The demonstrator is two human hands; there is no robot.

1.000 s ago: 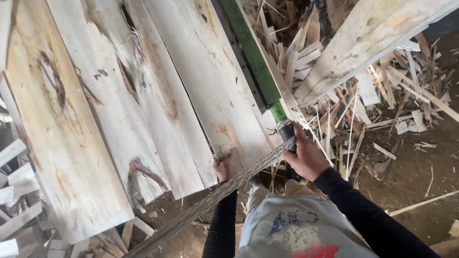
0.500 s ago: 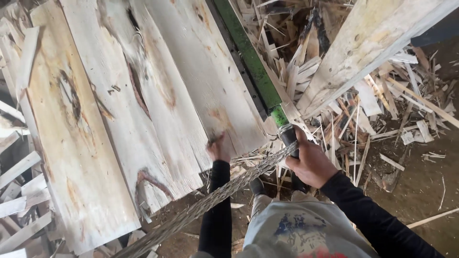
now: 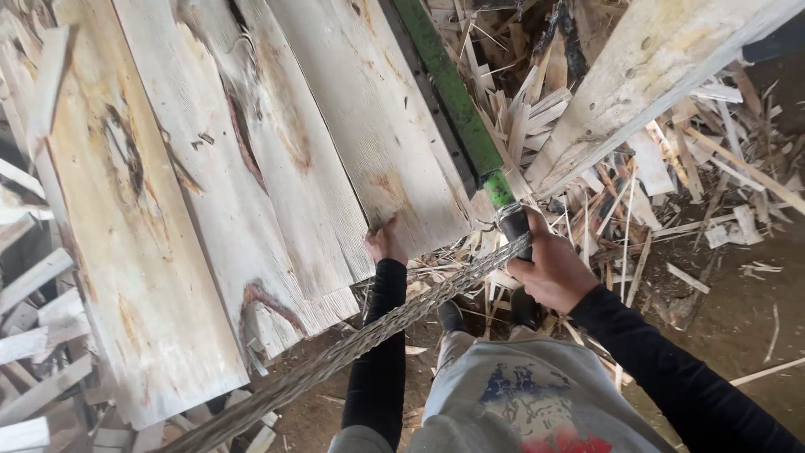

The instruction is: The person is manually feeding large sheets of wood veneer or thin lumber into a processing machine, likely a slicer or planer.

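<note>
My left hand (image 3: 384,242) grips the near end of a pale wooden board (image 3: 369,117), the rightmost of several boards lying side by side and slanting away from me. My right hand (image 3: 549,267) is closed around the black grip (image 3: 513,223) at the end of a long green bar (image 3: 449,92) that runs along the right edge of that board. A grey, rough-edged metal strip (image 3: 352,348) stretches from below my right hand diagonally down to the lower left. Both arms wear black sleeves.
A wide plank (image 3: 662,59) slants across the upper right. Heaps of splintered wood scraps (image 3: 671,193) cover the dirt ground to the right and behind the bar. More offcuts (image 3: 33,335) pile up at the left edge. My shoes (image 3: 453,315) stand below the boards.
My left hand has slid up onto the end of the rightmost board and taken hold of it. My right hand stays on the bar's grip. The view has shifted slightly.
</note>
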